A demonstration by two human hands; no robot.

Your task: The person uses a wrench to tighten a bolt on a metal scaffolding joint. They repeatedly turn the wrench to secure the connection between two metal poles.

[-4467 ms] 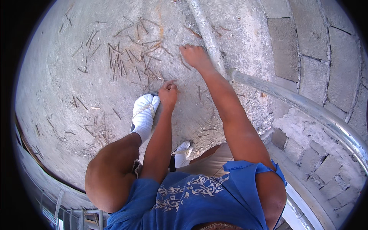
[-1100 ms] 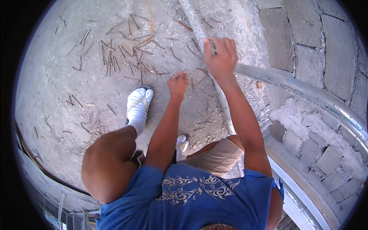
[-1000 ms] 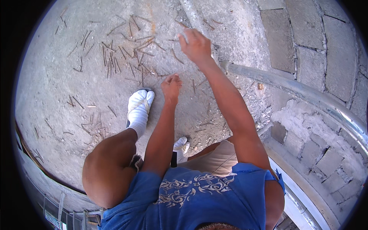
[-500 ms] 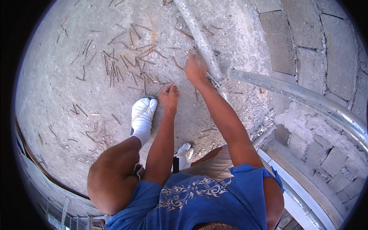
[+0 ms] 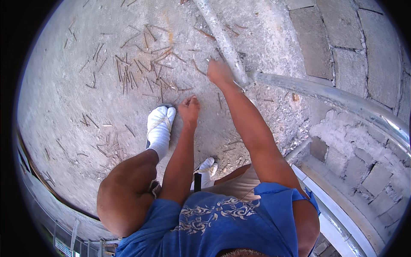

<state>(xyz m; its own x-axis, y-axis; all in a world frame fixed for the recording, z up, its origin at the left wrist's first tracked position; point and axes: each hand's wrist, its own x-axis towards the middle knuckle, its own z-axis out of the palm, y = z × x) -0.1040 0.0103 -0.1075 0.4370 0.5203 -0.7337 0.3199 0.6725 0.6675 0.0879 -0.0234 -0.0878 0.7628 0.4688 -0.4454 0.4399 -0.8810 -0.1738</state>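
Shirt [image 5: 214,222]: one, blue, with a pale scroll pattern.
Shorts [image 5: 239,183]: one pair, beige, partly hidden by the shirt and right arm.
Socks [image 5: 160,126]: two, white, worn with dark-soled sandals; the left foot is set farther forward.
Scattered nails [image 5: 101,150]: several, thin and brown, left of the left foot; axes mixed; exact count not clear.
Left hand [image 5: 189,110]: one, bare, low over the floor just beyond the left foot; fingers curled, tips near the thumb; whether they pinch anything cannot be told.
Lone nail [image 5: 219,101]: one, between the forearms, long axis pointing nearly straight away from the person.
Right hand [image 5: 219,72]: one, bare, blurred, beside the near end of a pole; finger spread and contents cannot be told.
Slanted nail [image 5: 198,67]: one, just left of the right hand, its far end leaning left.
Nail cluster [image 5: 119,70]: one group, ahead of the left foot; many overlap, no sure count; left-hand pieces point mostly away, right-hand ones mostly crosswise.
Whitish pole [image 5: 218,34]: one, running away and leftward.
Grey pole [image 5: 334,97]: one, running rightward.
Block wall [image 5: 353,64]: one, grey, far right.
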